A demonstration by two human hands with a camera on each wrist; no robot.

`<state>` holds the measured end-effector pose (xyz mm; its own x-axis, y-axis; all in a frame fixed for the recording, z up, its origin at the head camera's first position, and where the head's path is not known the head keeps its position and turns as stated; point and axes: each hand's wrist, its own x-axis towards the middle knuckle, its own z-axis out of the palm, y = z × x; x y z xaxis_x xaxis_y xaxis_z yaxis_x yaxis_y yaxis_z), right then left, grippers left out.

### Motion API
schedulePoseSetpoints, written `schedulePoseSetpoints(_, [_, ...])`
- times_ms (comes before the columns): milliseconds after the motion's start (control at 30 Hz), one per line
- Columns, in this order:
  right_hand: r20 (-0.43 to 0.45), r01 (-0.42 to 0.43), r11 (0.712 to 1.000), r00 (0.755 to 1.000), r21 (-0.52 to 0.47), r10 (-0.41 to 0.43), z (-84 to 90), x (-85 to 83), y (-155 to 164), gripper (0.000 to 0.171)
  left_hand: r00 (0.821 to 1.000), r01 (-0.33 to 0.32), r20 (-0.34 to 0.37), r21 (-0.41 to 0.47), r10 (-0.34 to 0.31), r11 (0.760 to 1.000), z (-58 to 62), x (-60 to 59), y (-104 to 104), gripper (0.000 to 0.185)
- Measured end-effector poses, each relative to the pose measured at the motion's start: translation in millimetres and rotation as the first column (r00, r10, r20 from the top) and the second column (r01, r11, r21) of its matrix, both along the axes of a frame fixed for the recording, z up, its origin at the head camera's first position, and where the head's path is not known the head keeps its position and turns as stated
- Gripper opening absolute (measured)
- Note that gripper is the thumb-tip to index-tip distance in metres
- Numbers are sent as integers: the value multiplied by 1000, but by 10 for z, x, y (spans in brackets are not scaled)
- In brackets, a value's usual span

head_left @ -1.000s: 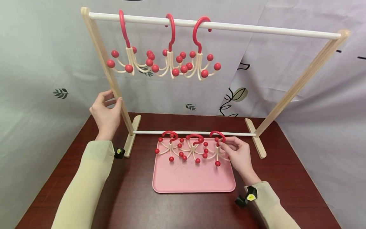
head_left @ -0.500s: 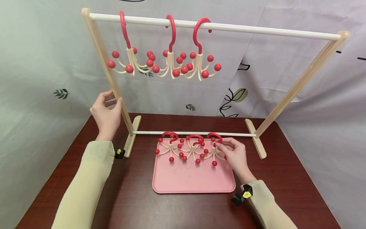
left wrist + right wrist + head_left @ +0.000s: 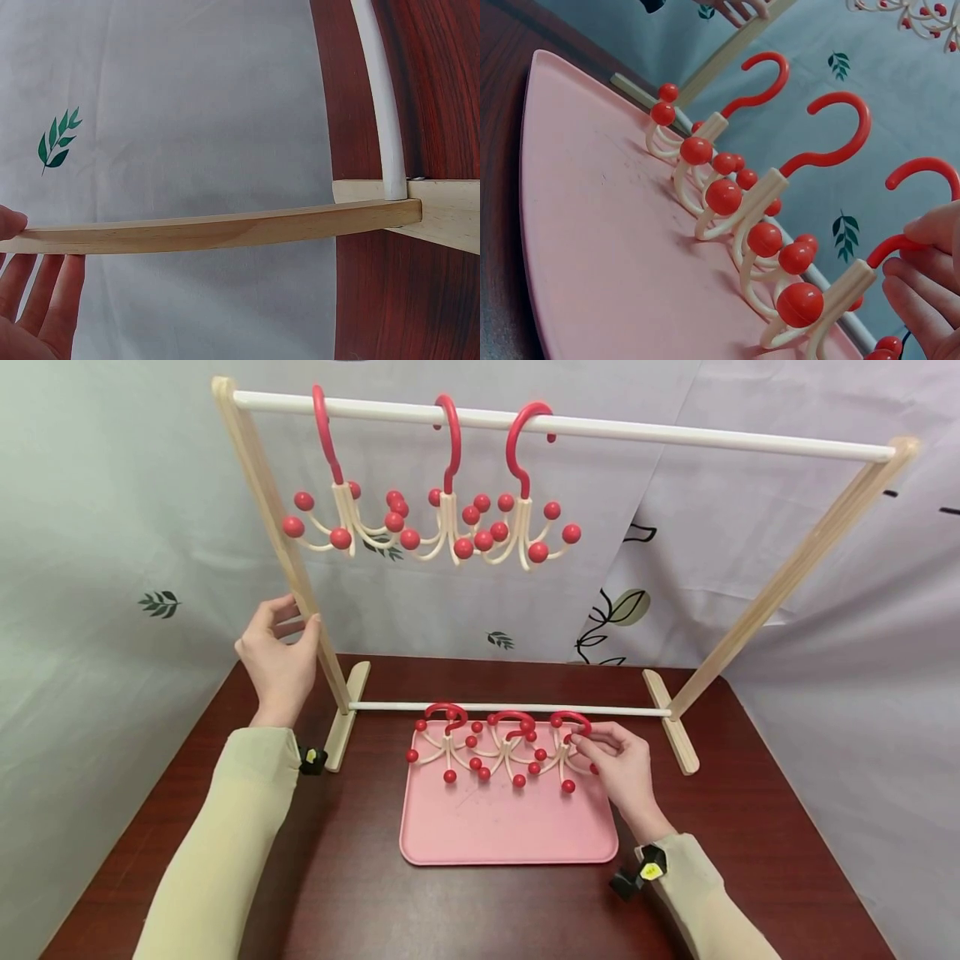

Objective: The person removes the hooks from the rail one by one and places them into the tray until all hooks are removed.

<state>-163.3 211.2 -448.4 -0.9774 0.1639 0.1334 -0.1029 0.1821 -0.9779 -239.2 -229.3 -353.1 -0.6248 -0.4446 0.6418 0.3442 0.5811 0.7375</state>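
My right hand (image 3: 624,770) pinches the red hook of a cream claw-shaped hanger with red ball tips (image 3: 853,282), near the tray's right end. To its left, two more such hangers, a middle one (image 3: 763,193) and a left one (image 3: 715,127), stand along the back of the pink tray (image 3: 510,839) with hooks up. With thumb and fingers, my left hand (image 3: 279,656) grips the left wooden post (image 3: 210,231) of a rack. From the rack's white top bar (image 3: 675,433) hang three matching hangers: left (image 3: 324,439), centre (image 3: 453,456) and right (image 3: 514,447).
The rack's right post (image 3: 795,564) leans over the tabletop's far right. A white lower bar (image 3: 405,707) runs just behind the tray, between two wooden feet, the left foot (image 3: 341,739) and right foot (image 3: 678,743). Patterned cloth (image 3: 465,610) backs the dark wooden table (image 3: 360,877).
My right hand and the hanger it holds shifted a little left along the tray, then slightly back right. The left hand keeps its place on the post.
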Motion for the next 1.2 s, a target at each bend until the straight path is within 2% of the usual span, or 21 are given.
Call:
schedulePoseSetpoints(467, [5, 21, 1000, 1000, -3, -21, -42, -8, 27, 34, 1000, 0, -2, 5, 0, 1000, 13, -4, 2, 28])
schedulePoseSetpoints(700, [-81, 2, 1000, 997, 8, -1, 48, -3, 41, 39, 1000, 1, 6, 3, -1, 1000, 4, 0, -3, 28])
schedulePoseSetpoints(933, [-184, -35, 997, 982, 66, 47, 269, -15, 123, 46, 1000, 2, 15, 6, -2, 1000, 9, 11, -1, 28])
schedulePoseSetpoints(1200, [-211, 2, 995, 977, 103, 20, 669, 38, 131, 49, 1000, 1, 11, 6, -1, 1000, 13, 19, 3, 28])
